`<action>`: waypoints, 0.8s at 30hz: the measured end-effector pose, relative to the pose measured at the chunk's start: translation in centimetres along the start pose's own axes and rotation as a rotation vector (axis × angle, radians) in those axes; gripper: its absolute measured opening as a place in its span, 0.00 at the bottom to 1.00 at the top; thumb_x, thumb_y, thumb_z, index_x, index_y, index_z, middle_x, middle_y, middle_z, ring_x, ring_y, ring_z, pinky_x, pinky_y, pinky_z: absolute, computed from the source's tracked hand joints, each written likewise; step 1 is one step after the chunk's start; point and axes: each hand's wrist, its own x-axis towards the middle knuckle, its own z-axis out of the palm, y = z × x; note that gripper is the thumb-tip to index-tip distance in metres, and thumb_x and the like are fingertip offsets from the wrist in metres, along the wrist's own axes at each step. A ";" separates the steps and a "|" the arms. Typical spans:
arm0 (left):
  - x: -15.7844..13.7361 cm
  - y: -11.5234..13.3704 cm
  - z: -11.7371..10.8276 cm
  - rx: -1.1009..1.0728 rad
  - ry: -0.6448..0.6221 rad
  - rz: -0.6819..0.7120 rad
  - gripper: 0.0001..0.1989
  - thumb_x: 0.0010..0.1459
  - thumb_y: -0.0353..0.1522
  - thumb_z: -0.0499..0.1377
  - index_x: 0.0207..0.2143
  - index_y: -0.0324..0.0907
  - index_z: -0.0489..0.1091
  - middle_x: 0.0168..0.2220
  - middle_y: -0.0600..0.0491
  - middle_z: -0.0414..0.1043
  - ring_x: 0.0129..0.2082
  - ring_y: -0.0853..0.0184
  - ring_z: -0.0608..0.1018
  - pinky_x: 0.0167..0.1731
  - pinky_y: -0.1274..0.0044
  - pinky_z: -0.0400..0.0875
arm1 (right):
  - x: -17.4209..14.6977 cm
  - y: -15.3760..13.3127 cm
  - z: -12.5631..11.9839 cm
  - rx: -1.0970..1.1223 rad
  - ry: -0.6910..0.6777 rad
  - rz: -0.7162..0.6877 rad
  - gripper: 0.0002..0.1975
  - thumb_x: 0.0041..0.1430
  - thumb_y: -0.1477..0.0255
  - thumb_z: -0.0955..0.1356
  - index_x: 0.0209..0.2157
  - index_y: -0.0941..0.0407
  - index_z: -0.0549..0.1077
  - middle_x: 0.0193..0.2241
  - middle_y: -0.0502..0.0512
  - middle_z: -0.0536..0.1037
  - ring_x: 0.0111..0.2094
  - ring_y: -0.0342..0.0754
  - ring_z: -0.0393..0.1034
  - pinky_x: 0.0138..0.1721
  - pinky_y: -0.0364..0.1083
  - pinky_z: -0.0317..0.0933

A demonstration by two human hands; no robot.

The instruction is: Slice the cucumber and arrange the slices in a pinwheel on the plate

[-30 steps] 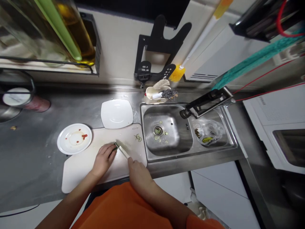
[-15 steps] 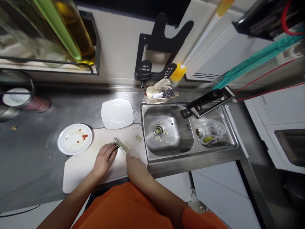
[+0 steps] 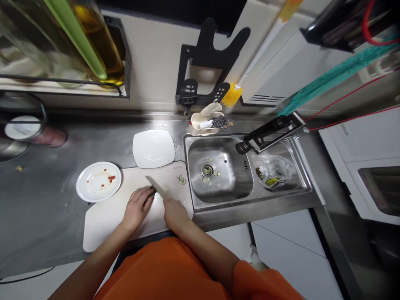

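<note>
My left hand (image 3: 136, 208) is closed over a dark green piece of cucumber (image 3: 152, 192), pressing it onto the white cutting board (image 3: 101, 225). Most of the piece is hidden under my fingers. The handle of a kitchen knife (image 3: 155, 185) is gripped in my right hand (image 3: 175, 211); its blade points up and left, right at the cucumber's end by my left fingertips. A few thin green strips (image 3: 181, 179) lie on the board's right side.
A white plate with red stains (image 3: 90, 183) overlaps the board's left edge. Behind the board sits a square white plate (image 3: 153, 149). The steel sink (image 3: 237, 187) at right holds several pale green slices; a plastic bag (image 3: 278, 171) fills its second basin under the faucet (image 3: 265, 133).
The knife has shifted slightly up and left, its blade now showing more broadly. My right hand moved with it. My left hand stays in place on the cucumber.
</note>
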 end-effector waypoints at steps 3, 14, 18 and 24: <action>0.0 0.0 0.0 -0.012 0.000 -0.005 0.12 0.61 0.33 0.54 0.45 0.43 0.71 0.44 0.47 0.75 0.45 0.61 0.75 0.48 0.67 0.70 | -1.3 0.3 -0.6 -0.038 -0.009 0.023 0.20 0.61 0.83 0.55 0.52 0.59 0.63 0.40 0.62 0.76 0.42 0.53 0.73 0.39 0.47 0.65; -0.2 -0.2 0.2 0.013 0.005 -0.017 0.12 0.61 0.35 0.54 0.44 0.43 0.71 0.44 0.46 0.75 0.45 0.59 0.75 0.47 0.65 0.70 | -5.1 -0.6 -1.8 -0.115 -0.088 0.116 0.18 0.62 0.85 0.55 0.50 0.58 0.63 0.38 0.62 0.76 0.41 0.52 0.74 0.37 0.45 0.66; -0.3 -0.3 0.2 0.018 -0.002 -0.014 0.12 0.61 0.36 0.54 0.45 0.44 0.71 0.45 0.47 0.75 0.46 0.59 0.75 0.47 0.65 0.70 | -5.2 -0.7 -1.9 -0.101 -0.100 0.120 0.18 0.63 0.84 0.54 0.50 0.59 0.64 0.39 0.62 0.76 0.42 0.53 0.74 0.37 0.45 0.67; -0.4 -0.5 0.3 0.024 -0.002 -0.007 0.12 0.61 0.36 0.54 0.45 0.44 0.71 0.45 0.47 0.75 0.46 0.59 0.75 0.48 0.65 0.70 | -5.2 -0.8 -1.9 -0.091 -0.098 0.130 0.17 0.62 0.84 0.55 0.50 0.58 0.63 0.39 0.62 0.76 0.43 0.52 0.73 0.37 0.45 0.66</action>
